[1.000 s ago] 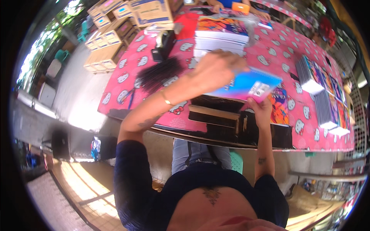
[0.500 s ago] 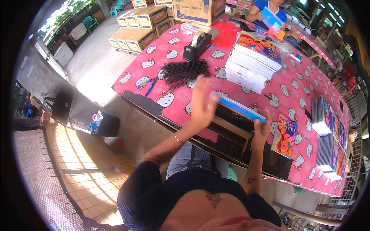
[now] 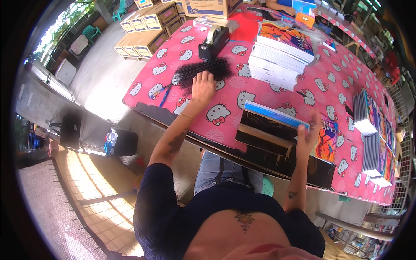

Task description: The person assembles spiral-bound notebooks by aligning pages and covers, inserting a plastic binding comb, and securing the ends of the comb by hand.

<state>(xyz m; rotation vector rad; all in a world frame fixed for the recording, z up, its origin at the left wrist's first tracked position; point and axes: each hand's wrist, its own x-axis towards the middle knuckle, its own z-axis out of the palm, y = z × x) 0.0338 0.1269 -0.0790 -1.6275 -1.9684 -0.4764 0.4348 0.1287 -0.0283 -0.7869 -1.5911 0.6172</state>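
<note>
Curled fingers of my left hand (image 3: 203,88) rest on the near side of a pile of black spiral binding coils (image 3: 206,71); its fingertips are hidden among them. My right hand (image 3: 307,133) is at the right end of a blue-edged notebook (image 3: 276,113), seen nearly edge-on at a black wooden frame (image 3: 273,134) on the table's near edge. The right thumb touches that end, while the other fingers stretch up, slightly blurred. Just beyond this hand lies a colourful notebook cover (image 3: 326,141), partly hidden by it.
A stack of unbound notebooks (image 3: 277,65) stands on the pink patterned table (image 3: 225,130). Behind the coils is a black tape dispenser (image 3: 213,43); a blue pen-like tool (image 3: 164,97) lies left. Bound notebooks (image 3: 368,112) are stacked right. Cartons (image 3: 149,41) and another person (image 3: 281,6) are beyond.
My left hand has left the notebook and moved left onto the coils. My right hand stays at the notebook's right end, its fingers lifted more. The view has shifted slightly.
</note>
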